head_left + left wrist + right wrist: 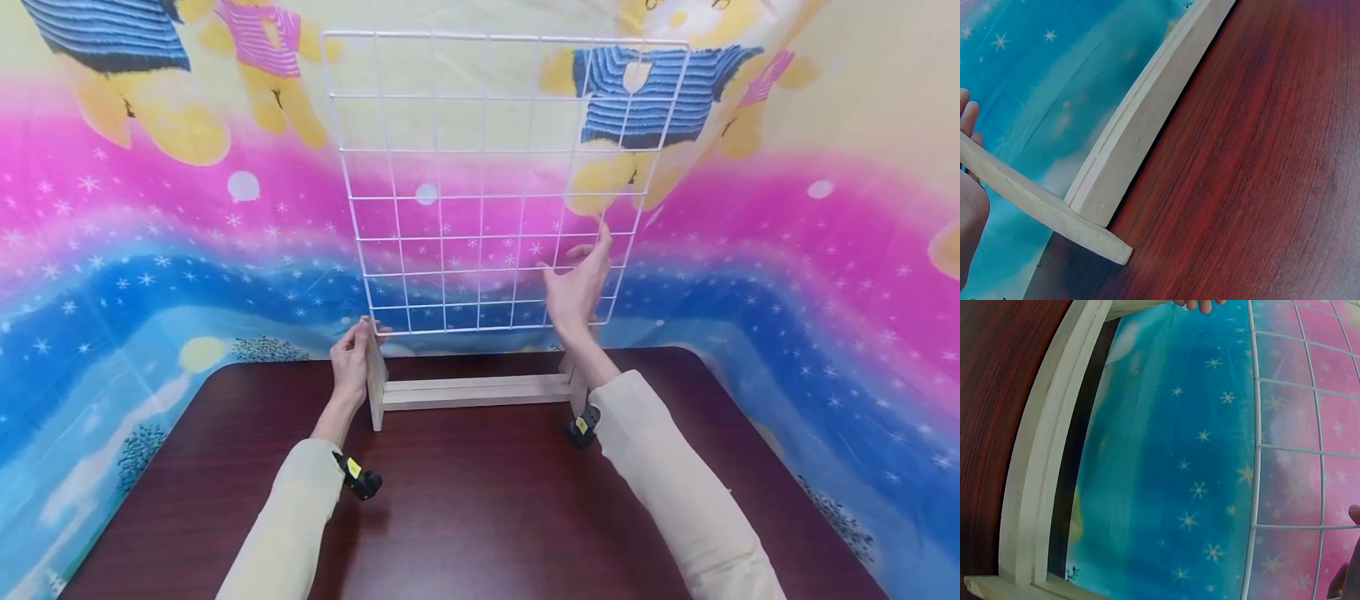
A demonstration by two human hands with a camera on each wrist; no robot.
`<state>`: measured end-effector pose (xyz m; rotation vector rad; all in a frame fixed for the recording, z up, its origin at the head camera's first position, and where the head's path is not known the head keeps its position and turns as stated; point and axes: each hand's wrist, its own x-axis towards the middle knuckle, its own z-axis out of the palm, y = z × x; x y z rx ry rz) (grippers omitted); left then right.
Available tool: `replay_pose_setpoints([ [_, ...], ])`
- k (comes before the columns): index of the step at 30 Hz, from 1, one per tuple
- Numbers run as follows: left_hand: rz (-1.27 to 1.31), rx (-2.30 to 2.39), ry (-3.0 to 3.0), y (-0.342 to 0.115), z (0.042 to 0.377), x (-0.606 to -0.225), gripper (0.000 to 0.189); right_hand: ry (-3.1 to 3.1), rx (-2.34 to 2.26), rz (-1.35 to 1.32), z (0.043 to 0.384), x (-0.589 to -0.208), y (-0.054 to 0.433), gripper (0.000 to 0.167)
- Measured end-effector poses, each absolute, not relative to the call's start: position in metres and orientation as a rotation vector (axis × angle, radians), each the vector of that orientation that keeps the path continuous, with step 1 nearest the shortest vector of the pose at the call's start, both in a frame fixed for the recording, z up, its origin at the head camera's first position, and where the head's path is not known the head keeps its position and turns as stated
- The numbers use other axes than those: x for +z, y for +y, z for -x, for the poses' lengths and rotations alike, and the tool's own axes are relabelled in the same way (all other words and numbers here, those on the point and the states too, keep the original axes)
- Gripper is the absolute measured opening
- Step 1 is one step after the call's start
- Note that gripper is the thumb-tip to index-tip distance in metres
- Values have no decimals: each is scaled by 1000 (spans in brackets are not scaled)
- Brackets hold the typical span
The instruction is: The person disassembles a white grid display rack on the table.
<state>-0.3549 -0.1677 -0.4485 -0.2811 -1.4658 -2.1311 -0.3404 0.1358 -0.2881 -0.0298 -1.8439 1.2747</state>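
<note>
A white wire grid panel [480, 197] stands upright above a pale wooden stand [476, 392]. The stand has two upright side pieces joined by a grooved crossbar [1041, 462]. My left hand [350, 360] grips the top of the left side piece [1041, 203], beside the grid's lower left corner. My right hand [581, 287] is at the grid's lower right part, its index finger extended and thumb spread apart. Whether its fingertips touch the wires cannot be told. In the right wrist view, only parts of its fingers [1338, 581] show at the right edge.
The stand rests on a dark red-brown table [465, 500] near its far edge. Behind hangs a cloth [247, 217] printed with bears and snowflakes. A small black camera [362, 481] is strapped at the left wrist and another [582, 427] at the right.
</note>
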Motion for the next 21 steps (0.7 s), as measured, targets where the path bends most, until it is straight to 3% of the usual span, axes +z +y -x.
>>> replay_pose_setpoints([
  [14,265,-2156,-1487,-168,351,-447,31,-1888,1279,37,328,-304,144,93],
  [21,266,-2113,-1530,-169,353,-448,43,-1894,1269,52,324,-311,145,93],
])
